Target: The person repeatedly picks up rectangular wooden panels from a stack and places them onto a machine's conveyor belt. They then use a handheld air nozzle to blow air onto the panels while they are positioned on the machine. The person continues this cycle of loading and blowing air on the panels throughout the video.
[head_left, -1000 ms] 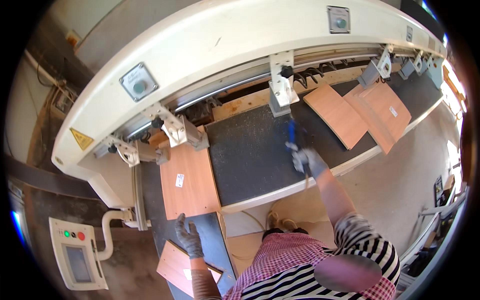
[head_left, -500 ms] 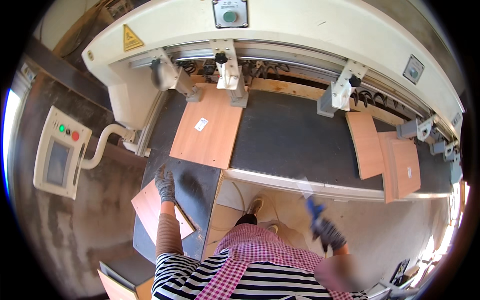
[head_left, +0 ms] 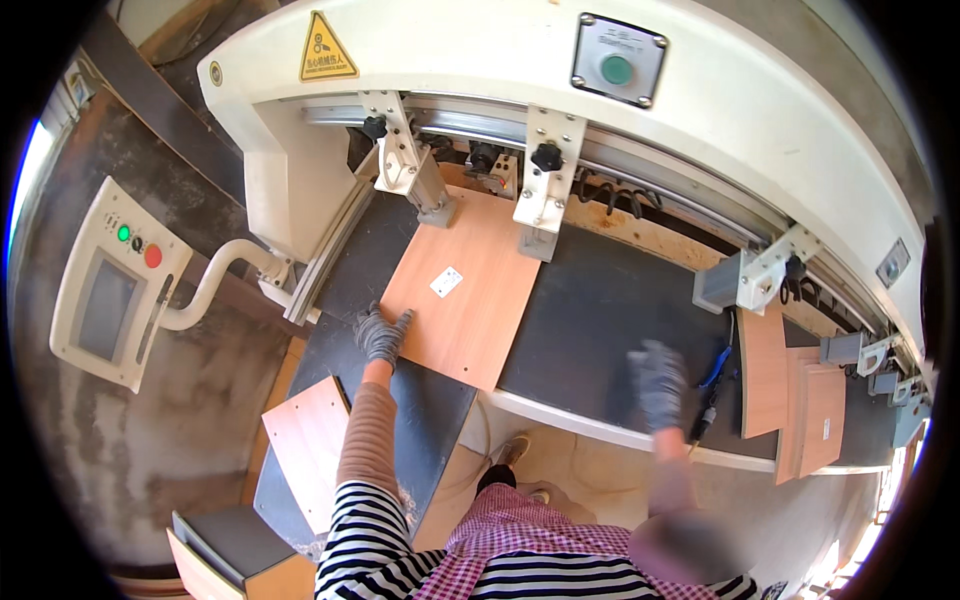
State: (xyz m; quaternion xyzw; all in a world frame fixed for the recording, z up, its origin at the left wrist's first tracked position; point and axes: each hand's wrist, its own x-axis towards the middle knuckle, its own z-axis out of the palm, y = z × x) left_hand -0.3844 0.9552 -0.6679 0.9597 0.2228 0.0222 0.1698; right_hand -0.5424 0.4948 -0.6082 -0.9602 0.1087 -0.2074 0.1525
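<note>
My left hand [head_left: 383,333], in a grey glove, rests at the left edge of a wood-grain board [head_left: 468,290], thumb apart from the other fingers. The board lies flat on the machine's dark bed [head_left: 600,320] and bears a white label [head_left: 446,282]. Its far end reaches under two clamp blocks [head_left: 437,210]. My right hand [head_left: 658,385], also gloved and blurred, hovers over the bed with fingers stretched out and nothing visible in it. To its right, a blue-and-black tool that looks like an air gun [head_left: 716,368] lies beside stacked panels.
Stacked panels [head_left: 765,370] lie at the right end of the bed. A smaller panel [head_left: 308,450] is on the left side table [head_left: 415,440]. A control panel [head_left: 118,285] stands at far left. The machine's white beam [head_left: 480,60] spans the back, above the clamps.
My left hand has moved from above the small panel to the large board's edge. My right hand has let go of the blue tool, now lying on the bed. The view has shifted.
</note>
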